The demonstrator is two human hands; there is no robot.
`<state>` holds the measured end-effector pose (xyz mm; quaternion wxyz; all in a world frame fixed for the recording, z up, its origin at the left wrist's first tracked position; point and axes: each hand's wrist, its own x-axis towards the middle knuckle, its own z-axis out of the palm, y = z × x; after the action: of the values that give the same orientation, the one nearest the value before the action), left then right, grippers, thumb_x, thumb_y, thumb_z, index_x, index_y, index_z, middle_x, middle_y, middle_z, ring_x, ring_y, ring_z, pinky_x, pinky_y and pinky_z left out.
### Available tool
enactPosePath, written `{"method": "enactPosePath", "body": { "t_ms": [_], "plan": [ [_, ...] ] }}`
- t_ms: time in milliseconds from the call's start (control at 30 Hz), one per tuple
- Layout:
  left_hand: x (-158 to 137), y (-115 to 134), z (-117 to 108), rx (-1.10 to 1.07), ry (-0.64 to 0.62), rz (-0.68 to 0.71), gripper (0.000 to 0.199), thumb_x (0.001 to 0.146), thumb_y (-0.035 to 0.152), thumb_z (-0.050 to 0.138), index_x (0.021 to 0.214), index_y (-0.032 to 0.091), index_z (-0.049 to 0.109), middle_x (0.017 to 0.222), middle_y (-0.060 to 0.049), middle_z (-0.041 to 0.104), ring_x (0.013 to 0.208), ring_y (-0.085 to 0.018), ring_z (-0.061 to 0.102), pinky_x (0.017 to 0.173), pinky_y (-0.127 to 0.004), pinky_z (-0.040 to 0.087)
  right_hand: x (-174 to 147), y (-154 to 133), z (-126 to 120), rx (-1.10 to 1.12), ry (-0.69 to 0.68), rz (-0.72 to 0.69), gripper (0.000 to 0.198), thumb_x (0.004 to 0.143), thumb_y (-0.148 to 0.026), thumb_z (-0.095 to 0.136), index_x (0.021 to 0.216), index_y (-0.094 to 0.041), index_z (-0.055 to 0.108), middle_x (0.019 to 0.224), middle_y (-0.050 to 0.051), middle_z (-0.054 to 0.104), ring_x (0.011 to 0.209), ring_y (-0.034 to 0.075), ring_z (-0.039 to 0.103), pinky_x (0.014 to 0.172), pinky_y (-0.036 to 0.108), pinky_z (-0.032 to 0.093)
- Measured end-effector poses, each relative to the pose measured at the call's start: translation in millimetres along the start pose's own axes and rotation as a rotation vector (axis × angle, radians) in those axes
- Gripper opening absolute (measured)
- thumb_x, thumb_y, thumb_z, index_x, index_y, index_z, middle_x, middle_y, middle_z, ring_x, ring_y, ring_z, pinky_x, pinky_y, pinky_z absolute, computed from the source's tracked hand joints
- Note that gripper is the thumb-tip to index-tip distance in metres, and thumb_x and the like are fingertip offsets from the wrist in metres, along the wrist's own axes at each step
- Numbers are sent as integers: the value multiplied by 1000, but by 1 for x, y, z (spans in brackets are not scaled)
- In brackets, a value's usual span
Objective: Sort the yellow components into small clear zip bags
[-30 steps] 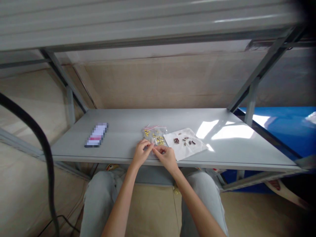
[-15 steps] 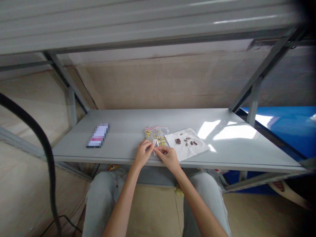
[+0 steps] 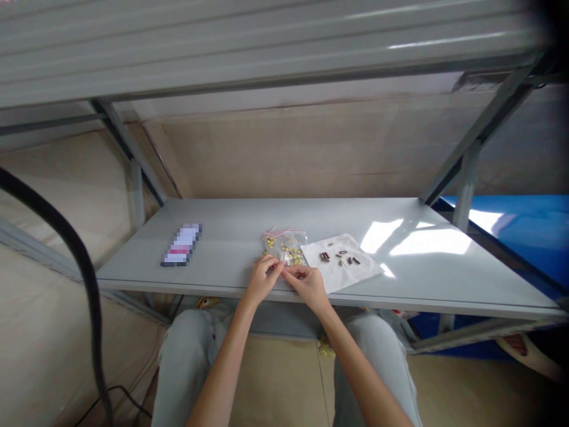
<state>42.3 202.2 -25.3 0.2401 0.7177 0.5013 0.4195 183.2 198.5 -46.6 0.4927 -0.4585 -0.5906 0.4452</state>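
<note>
My left hand point(image 3: 263, 276) and my right hand point(image 3: 311, 286) meet fingertip to fingertip near the table's front edge. Both are closed in a pinch on what looks like a small clear plastic bag point(image 3: 285, 257), mostly covered by the fingers. Just beyond them lie clear zip bags point(image 3: 297, 238) with pinkish-red seal strips, holding several small yellow pieces point(image 3: 297, 260). To the right of my right hand, a white sheet point(image 3: 331, 279) carries several dark brown, capsule-like pieces point(image 3: 325, 257) and a few smaller ones.
A phone point(image 3: 182, 244) with a blurred screen lies at the left of the grey table point(image 3: 231, 225). Metal posts point(image 3: 469, 178) and a low shelf point(image 3: 267, 47) frame the space. A black hose point(image 3: 91, 279) curves at the left; a blue surface point(image 3: 533, 231) stands at the right.
The view has shifted slightly, so everything sits a little further right. My fingertips have drawn closer together, covering more of the small clear bag.
</note>
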Motion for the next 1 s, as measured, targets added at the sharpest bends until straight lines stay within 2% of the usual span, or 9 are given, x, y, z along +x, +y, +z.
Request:
{"method": "enactPosePath", "body": {
  "t_ms": [333, 533, 667, 867, 1000],
  "plan": [
    [1, 0, 0, -2, -1, 0, 33, 90, 34, 39, 63, 18, 50, 70, -1, 49, 73, -15, 49, 69, -26, 40, 0, -6, 1, 4, 12, -24, 37, 75, -47, 59, 78, -12, 71, 63, 6, 67, 49, 12, 54, 45, 22, 42],
    [-1, -1, 6, 82, -22, 82, 26, 90, 31, 40, 72, 18, 55, 80, -3, 52, 82, -16, 51, 77, -27, 40, -2, -9, 2, -98, 184, -80, 27, 73, -40, 62, 80, -15, 68, 73, 7, 70, 56, 15, 62, 56, 25, 50],
    [-1, -1, 8, 135, -36, 116, 26, 91, 28, 38, 74, 18, 55, 79, -3, 53, 81, -16, 50, 76, -28, 39, -2, -7, 0, -156, 148, -161, 22, 76, -37, 59, 81, -17, 69, 77, 8, 71, 63, 18, 65, 62, 29, 51],
    [-6, 9, 12, 388, 31, 118, 25, 90, 21, 38, 71, 19, 55, 77, -3, 56, 80, -17, 50, 73, -30, 34, -4, -6, 0, -180, 153, -201, 20, 78, -33, 57, 74, -18, 69, 73, 7, 70, 65, 19, 65, 65, 29, 51],
    [-16, 21, 14, 555, 104, 106, 20, 87, 18, 42, 70, 20, 53, 75, -2, 58, 81, -19, 51, 71, -31, 31, -5, -8, -3, -226, 234, -228, 18, 78, -30, 56, 70, -18, 67, 69, 6, 68, 62, 18, 63, 64, 29, 50]
  ]
}}
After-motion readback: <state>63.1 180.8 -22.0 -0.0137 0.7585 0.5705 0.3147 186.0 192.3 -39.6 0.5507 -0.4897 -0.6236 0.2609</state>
